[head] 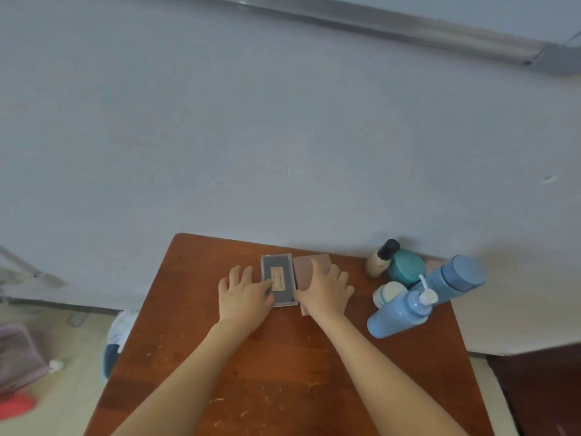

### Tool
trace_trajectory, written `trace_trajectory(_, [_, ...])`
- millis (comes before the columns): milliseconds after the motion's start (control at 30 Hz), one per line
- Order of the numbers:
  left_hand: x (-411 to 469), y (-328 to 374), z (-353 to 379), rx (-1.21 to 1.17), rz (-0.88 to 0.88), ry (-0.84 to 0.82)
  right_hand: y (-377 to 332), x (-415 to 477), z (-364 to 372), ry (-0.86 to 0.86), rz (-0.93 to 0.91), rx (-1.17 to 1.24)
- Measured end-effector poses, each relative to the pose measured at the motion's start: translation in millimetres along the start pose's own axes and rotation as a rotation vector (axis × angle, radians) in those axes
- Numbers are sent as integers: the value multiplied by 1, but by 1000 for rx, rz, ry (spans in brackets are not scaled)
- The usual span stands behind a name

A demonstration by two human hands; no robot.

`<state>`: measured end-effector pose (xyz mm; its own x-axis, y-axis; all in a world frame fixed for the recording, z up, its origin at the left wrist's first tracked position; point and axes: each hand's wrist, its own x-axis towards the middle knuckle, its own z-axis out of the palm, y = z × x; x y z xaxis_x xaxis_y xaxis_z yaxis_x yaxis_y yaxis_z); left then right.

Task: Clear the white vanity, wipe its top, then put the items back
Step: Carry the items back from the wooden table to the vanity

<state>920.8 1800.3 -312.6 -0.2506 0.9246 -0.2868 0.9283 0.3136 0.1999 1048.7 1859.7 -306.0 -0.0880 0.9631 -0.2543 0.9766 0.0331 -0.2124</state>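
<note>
Brown wooden table (283,372), set vs. wall. Far edge, approx. centre: grey case (279,278) w/ tan label, pink case (309,265) touching its right side. Left hand (243,297): fingers straight, thumb on the grey case's left edge. Right hand (327,289): laid flat over pink case, fingers relaxed. Far right corner, clustered: beige bottle (377,261) w/ black cap, teal jar (407,265), white jar (388,292), blue pump bottle (396,313), blue bottle (456,278).

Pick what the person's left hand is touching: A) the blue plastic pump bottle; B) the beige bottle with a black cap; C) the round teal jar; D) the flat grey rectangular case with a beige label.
D: the left hand lays its fingertips on the flat grey rectangular case lying on the brown wooden table.
</note>
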Motion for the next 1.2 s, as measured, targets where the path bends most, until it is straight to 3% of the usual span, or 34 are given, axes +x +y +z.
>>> trace_trajectory(200, [4,17,1,-91,-174,115,14,-10,12,-73,63,53])
trace_trajectory(500, [16,48,18,-194,-329,85,37,-20,7,-9,65,165])
trace_trajectory(967, [-23,-30,-3,-406,-257,263,30,-63,10,73,-161,139])
trace_trajectory(1200, [-51,-74,-8,-467,16,198,11,-131,24,130,7,138])
